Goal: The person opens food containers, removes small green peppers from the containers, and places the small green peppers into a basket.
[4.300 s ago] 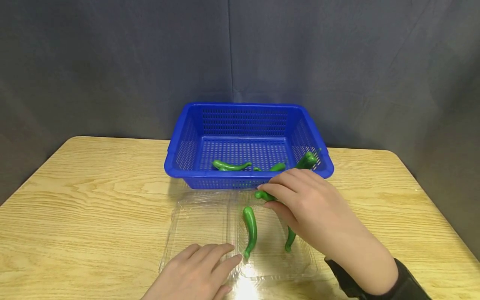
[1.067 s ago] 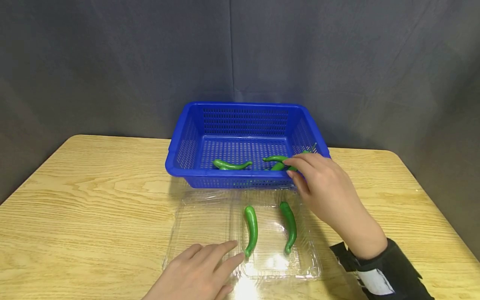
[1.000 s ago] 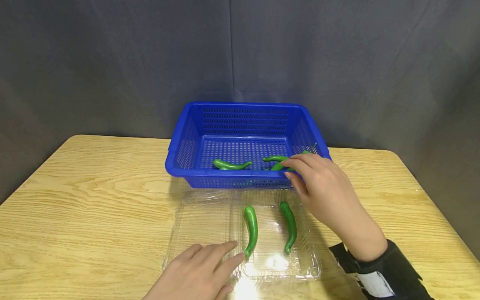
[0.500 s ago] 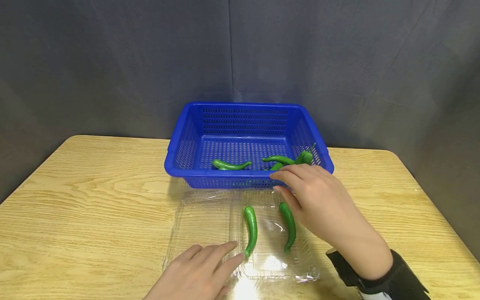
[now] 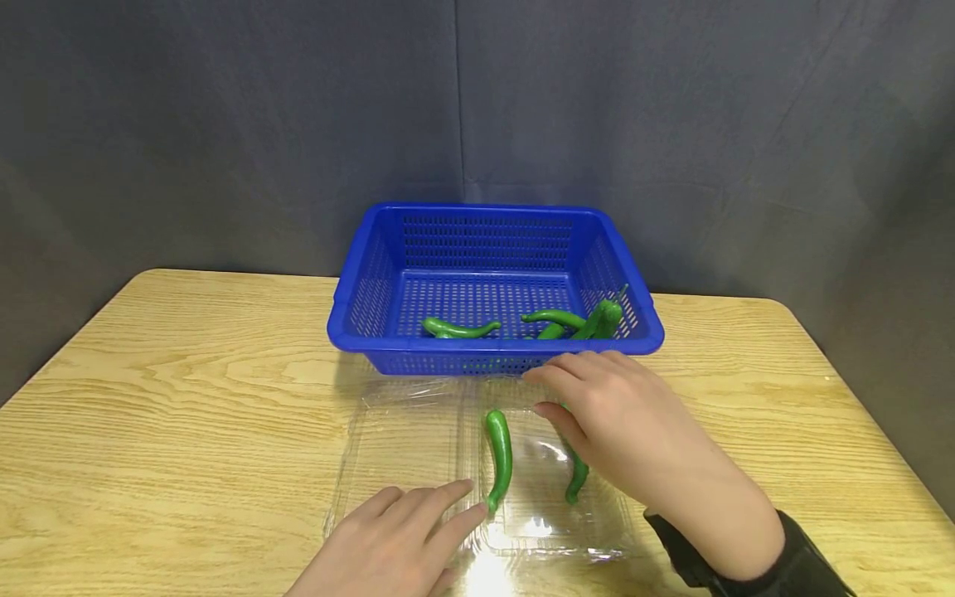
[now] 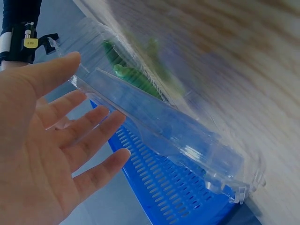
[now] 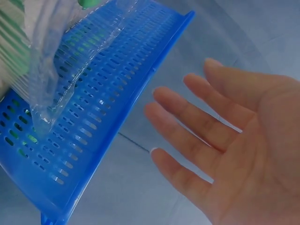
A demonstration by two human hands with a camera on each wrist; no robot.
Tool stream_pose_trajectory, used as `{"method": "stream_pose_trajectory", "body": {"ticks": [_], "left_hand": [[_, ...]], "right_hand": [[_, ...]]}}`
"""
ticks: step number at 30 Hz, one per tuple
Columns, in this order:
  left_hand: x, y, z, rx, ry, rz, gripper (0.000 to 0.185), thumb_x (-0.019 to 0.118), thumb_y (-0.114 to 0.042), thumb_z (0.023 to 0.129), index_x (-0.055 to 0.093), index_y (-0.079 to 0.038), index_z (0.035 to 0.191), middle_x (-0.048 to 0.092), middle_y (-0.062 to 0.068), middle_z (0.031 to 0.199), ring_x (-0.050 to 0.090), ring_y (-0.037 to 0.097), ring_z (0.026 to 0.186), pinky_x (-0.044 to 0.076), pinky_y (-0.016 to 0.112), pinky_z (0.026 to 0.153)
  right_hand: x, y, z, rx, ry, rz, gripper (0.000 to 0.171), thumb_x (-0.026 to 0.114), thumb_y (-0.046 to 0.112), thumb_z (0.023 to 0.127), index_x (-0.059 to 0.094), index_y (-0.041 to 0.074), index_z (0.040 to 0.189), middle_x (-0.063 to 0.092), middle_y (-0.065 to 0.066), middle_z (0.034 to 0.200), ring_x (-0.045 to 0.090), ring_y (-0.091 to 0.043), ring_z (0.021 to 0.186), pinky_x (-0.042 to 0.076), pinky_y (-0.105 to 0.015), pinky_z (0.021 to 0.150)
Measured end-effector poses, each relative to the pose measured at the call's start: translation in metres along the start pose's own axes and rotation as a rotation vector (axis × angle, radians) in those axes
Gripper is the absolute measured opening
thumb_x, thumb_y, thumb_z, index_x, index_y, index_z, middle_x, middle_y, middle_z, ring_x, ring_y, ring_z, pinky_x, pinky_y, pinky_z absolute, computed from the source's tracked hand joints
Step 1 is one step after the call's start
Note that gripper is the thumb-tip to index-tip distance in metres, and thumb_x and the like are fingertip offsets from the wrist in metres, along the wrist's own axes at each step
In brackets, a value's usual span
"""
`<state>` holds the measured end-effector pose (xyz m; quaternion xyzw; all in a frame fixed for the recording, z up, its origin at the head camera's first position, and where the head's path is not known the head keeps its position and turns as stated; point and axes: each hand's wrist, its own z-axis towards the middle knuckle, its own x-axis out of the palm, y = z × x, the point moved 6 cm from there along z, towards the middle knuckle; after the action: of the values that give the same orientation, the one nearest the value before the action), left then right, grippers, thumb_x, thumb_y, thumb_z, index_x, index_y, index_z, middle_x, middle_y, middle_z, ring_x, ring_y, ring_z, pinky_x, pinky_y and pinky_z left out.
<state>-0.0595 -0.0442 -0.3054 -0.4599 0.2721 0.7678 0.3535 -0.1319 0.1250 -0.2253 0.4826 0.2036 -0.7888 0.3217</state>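
So the right hand [image 5: 619,414] hovers flat with relaxed fingers, holding nothing, over the clear tray [image 5: 395,448], covering part of one pepper [image 5: 576,481]. Another pepper [image 5: 499,456] lies beside it. Left hand [image 5: 388,547] rests spread on the tray's near edge. Basket [image 5: 373,265] sits just behind.
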Motion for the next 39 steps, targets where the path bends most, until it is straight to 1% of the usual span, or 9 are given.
{"method": "stream_pose_trajectory", "body": {"ticks": [7,13,16,24,27,29,33,36,39], "left_hand": [[0.0,0.0,0.0,0.001,0.008,0.016,0.041,0.066,-0.033,0.09,0.064,-0.015,0.127,0.063,0.005,0.127,0.066,0.018,0.102,0.057,0.036,0.077],[-0.001,-0.001,0.0,0.009,-0.013,0.038,0.035,0.049,-0.033,0.101,0.063,-0.015,0.128,0.063,0.004,0.127,0.066,0.018,0.102,0.056,0.036,0.077],[-0.001,-0.001,0.0,0.002,-0.024,0.038,0.036,0.044,-0.034,0.103,0.064,-0.016,0.126,0.064,0.004,0.126,0.066,0.017,0.101,0.056,0.035,0.077],[-0.001,0.0,0.0,-0.025,-0.019,0.014,0.034,0.048,-0.036,0.101,0.064,-0.017,0.125,0.064,0.003,0.125,0.066,0.017,0.101,0.057,0.035,0.077],[-0.001,0.0,0.0,-0.023,-0.019,0.014,0.036,0.043,-0.036,0.103,0.064,-0.017,0.125,0.064,0.003,0.125,0.066,0.016,0.101,0.056,0.034,0.077],[-0.001,0.0,0.001,-0.02,-0.026,0.018,0.04,0.035,-0.036,0.105,0.064,-0.017,0.125,0.064,0.003,0.124,0.066,0.016,0.101,0.056,0.033,0.077],[-0.001,-0.001,0.001,-0.008,-0.043,0.034,0.046,0.027,-0.035,0.107,0.064,-0.017,0.125,0.065,0.003,0.124,0.066,0.016,0.101,0.055,0.032,0.077],[-0.002,-0.001,0.001,0.002,-0.042,0.046,0.041,0.033,-0.035,0.106,0.064,-0.016,0.126,0.064,0.003,0.125,0.066,0.016,0.101,0.055,0.031,0.077],[-0.002,-0.001,0.001,0.007,-0.027,0.05,0.037,0.042,-0.036,0.104,0.063,-0.016,0.127,0.064,0.003,0.126,0.066,0.016,0.101,0.055,0.032,0.077]], "right_hand": [[0.005,0.002,-0.001,0.011,0.064,-0.023,0.037,0.084,0.005,0.075,0.07,0.008,0.109,0.071,-0.002,0.099,0.067,-0.024,0.098,0.051,-0.041,0.091],[0.009,0.004,-0.003,0.022,0.12,-0.045,0.04,0.085,0.01,0.076,0.069,0.008,0.112,0.071,-0.002,0.098,0.067,-0.022,0.092,0.052,-0.04,0.086],[0.012,0.005,-0.004,0.034,0.153,-0.052,0.042,0.085,0.014,0.076,0.068,0.009,0.115,0.07,-0.001,0.097,0.067,-0.021,0.089,0.053,-0.04,0.082],[0.019,0.007,-0.01,0.08,0.298,-0.021,0.05,0.087,0.012,0.073,0.066,0.011,0.119,0.07,-0.001,0.105,0.066,-0.024,0.096,0.052,-0.042,0.087],[0.021,0.006,-0.012,0.101,0.349,-0.022,0.051,0.087,0.011,0.073,0.067,0.01,0.12,0.07,-0.003,0.109,0.066,-0.025,0.101,0.051,-0.044,0.091],[0.023,0.004,-0.013,0.109,0.361,-0.024,0.05,0.087,0.011,0.073,0.067,0.009,0.118,0.07,-0.005,0.111,0.065,-0.026,0.104,0.05,-0.045,0.093],[0.026,0.0,-0.015,0.126,0.391,-0.014,0.039,0.086,0.012,0.073,0.071,0.011,0.11,0.07,-0.001,0.103,0.066,-0.025,0.097,0.052,-0.044,0.089],[0.032,-0.004,-0.018,0.149,0.457,0.009,0.036,0.086,0.011,0.072,0.073,0.014,0.106,0.069,0.001,0.099,0.065,-0.025,0.094,0.052,-0.044,0.085],[0.038,-0.009,-0.021,0.176,0.525,0.048,0.04,0.087,0.006,0.069,0.074,0.016,0.106,0.069,0.001,0.101,0.065,-0.025,0.096,0.052,-0.045,0.085]]}}
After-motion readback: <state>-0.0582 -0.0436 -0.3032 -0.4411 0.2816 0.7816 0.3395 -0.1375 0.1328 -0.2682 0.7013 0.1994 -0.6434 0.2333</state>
